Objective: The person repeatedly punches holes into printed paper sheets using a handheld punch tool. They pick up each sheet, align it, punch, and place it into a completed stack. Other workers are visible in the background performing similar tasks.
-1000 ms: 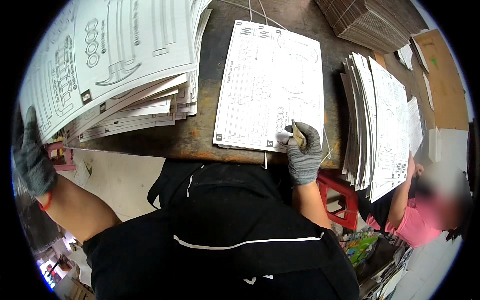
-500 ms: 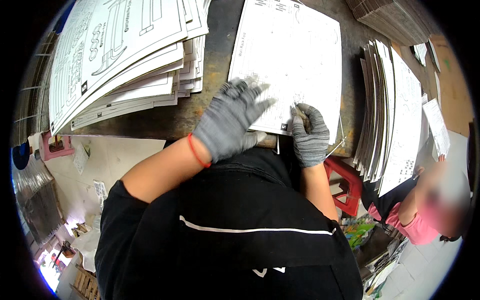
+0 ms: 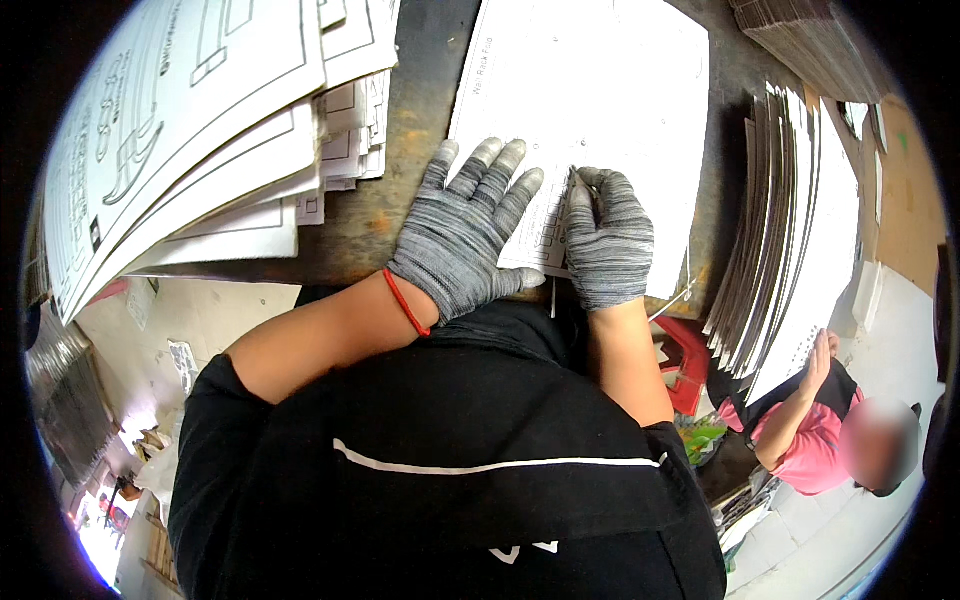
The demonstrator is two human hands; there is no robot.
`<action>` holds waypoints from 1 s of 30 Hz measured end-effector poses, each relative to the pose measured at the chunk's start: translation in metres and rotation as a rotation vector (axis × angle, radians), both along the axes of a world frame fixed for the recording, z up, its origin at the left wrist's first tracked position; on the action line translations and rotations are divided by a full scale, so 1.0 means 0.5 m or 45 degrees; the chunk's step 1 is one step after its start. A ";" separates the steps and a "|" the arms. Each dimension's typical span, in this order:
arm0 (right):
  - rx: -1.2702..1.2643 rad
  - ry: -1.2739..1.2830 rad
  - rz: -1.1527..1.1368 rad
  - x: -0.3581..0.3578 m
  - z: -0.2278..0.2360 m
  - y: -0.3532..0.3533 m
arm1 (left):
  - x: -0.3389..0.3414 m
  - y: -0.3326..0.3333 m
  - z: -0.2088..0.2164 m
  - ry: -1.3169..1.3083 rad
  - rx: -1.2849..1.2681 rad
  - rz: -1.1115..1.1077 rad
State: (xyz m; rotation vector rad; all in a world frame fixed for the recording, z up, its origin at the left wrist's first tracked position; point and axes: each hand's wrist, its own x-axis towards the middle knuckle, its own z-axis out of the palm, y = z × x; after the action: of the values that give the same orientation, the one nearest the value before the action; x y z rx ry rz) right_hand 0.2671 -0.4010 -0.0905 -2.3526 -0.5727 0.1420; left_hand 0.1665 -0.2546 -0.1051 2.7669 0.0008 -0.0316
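Note:
A white printed cardboard sheet (image 3: 610,90) lies on the dark tabletop in front of me. My left hand (image 3: 468,220), in a grey striped knit glove, rests flat over its lower left edge with the fingers spread. Beside it, my right hand (image 3: 612,240), gloved alike, is closed over the lower part of the sheet. Thumb and forefinger pinch together against the printed face. Whatever small thing sits between those fingertips is too hidden to make out. The right palm covers the sheet's lower corner.
Tall piles of printed sheets stand to the left (image 3: 240,90) and the right (image 3: 790,220). A stack of brown cardboard (image 3: 815,40) is at the far right. White string (image 3: 678,300) hangs at the table edge near a red stool (image 3: 688,365). A person in pink (image 3: 815,450) works at right.
My left hand, blurred before, now lies flat with its fingers spread on the sheet. My right hand has shifted left and farther up the sheet. The other person's arm has moved.

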 end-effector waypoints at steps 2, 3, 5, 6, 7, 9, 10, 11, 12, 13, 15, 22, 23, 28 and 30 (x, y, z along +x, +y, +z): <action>-0.098 -0.084 0.023 0.001 0.001 0.010 | 0.001 0.001 0.001 -0.010 -0.009 0.004; -0.145 -0.126 0.035 0.002 0.000 0.013 | 0.002 0.002 0.001 -0.013 -0.021 0.005; -0.189 -0.140 0.071 0.005 -0.002 0.017 | 0.001 0.004 0.000 -0.016 -0.043 0.002; -0.202 -0.140 0.094 0.006 -0.002 0.017 | 0.000 0.004 -0.001 -0.030 -0.058 0.004; -0.214 -0.139 0.117 0.005 -0.001 0.017 | 0.000 0.003 -0.002 -0.030 -0.047 0.004; -0.237 -0.117 0.152 -0.006 0.005 0.013 | 0.000 0.004 -0.003 -0.030 -0.025 0.015; -0.223 -0.104 0.172 -0.014 0.005 0.004 | 0.000 0.002 -0.002 -0.018 -0.013 0.022; -0.215 -0.095 0.195 -0.022 0.006 -0.006 | 0.001 0.002 0.001 -0.023 -0.002 0.018; -0.162 -0.137 0.226 -0.039 0.009 -0.019 | 0.002 0.003 0.003 -0.027 0.010 0.015; -0.194 -0.117 0.244 -0.054 0.013 -0.030 | 0.001 0.002 0.002 -0.030 0.023 0.012; -0.256 -0.079 0.269 -0.078 0.021 -0.050 | 0.002 0.000 -0.005 -0.076 -0.010 0.031; 0.053 0.141 0.174 -0.064 0.017 -0.062 | 0.002 0.002 -0.006 -0.092 -0.004 0.037; 0.115 0.116 0.157 -0.059 0.010 -0.056 | 0.003 0.001 -0.002 -0.071 0.001 0.034; 0.027 0.032 0.172 -0.013 0.000 -0.007 | 0.004 0.000 -0.002 -0.050 -0.005 0.037; -0.002 -0.046 0.199 -0.008 -0.002 0.008 | 0.003 -0.001 -0.004 -0.045 -0.013 0.034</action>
State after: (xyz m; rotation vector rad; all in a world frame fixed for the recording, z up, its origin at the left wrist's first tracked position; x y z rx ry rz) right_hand 0.2632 -0.3971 -0.0917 -2.3151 -0.7749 0.1713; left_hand 0.1682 -0.2549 -0.1073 2.7564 0.0279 0.0247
